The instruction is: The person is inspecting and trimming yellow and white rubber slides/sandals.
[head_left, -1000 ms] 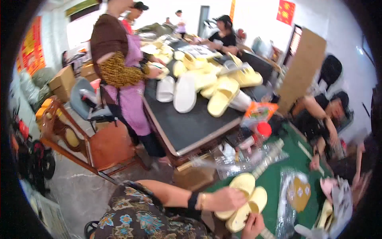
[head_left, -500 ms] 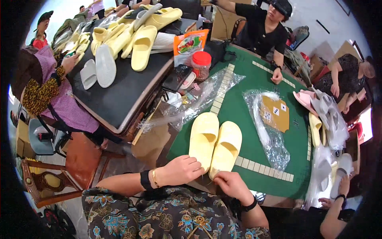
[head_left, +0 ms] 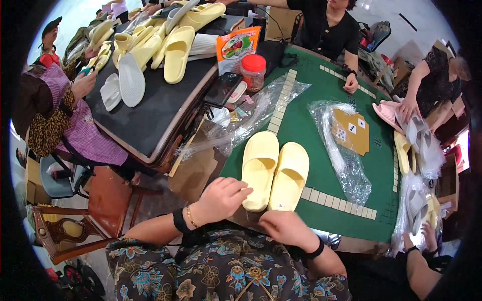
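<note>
A pair of pale yellow slippers, the left slipper (head_left: 258, 170) and the right slipper (head_left: 290, 175), lies side by side on the green table, heels toward me. A small white label shows on the right one's heel. Beside the left slipper's heel is my left hand (head_left: 221, 199), its fingers curled together. My right hand (head_left: 292, 230) is closed in a pinch just below the right heel. What either hand holds, if anything, is too small to make out.
Clear plastic bags hold a bundle of thin white ties (head_left: 334, 145) and lie beside a yellow card with dice (head_left: 352, 129). Rows of pale tiles (head_left: 341, 204) line the table. A red-lidded jar (head_left: 253, 72), slipper piles (head_left: 178, 55) and co-workers surround it.
My hands have drawn back from the slippers' heels, the left one lifting a little. At the right, a co-worker's hand has reached to the pink slippers.
</note>
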`<state>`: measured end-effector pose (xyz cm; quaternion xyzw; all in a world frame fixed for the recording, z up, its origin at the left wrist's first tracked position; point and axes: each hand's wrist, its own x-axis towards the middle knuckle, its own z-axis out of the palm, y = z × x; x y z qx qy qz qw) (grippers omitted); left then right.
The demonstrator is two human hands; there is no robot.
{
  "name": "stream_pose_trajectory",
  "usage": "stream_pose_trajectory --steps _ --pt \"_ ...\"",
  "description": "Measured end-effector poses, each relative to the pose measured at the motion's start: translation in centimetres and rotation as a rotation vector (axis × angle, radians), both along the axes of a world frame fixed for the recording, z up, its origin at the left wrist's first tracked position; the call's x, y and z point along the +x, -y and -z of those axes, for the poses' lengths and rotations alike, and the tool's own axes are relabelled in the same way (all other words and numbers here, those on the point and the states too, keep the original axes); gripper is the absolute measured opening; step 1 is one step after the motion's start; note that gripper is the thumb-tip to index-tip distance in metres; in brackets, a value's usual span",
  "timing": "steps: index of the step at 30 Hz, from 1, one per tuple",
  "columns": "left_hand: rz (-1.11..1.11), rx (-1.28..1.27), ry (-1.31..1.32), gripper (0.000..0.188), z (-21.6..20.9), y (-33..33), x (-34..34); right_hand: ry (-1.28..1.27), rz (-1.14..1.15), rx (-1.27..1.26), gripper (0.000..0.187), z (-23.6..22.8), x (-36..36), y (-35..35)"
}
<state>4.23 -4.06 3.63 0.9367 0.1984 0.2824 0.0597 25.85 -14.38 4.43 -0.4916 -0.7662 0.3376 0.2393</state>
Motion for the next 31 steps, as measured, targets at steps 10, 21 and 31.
stream_pose_trajectory --steps 10,21,31 --pt "-0.301 -0.088 0.291 0.019 -0.6 -2.3 -1.8 -0.079 0.557 0.043 0.004 -4.0 3.1 -0.3" --pt "0.025 -0.102 0.181 0.018 -1.0 1.7 2.4 -0.112 0.383 0.223 0.006 -1.6 -1.0 -1.4" --pt "0.060 0.023 -0.004 0.023 -0.5 -0.2 -0.8 -0.041 0.345 0.114 0.006 -1.3 1.2 -0.6"
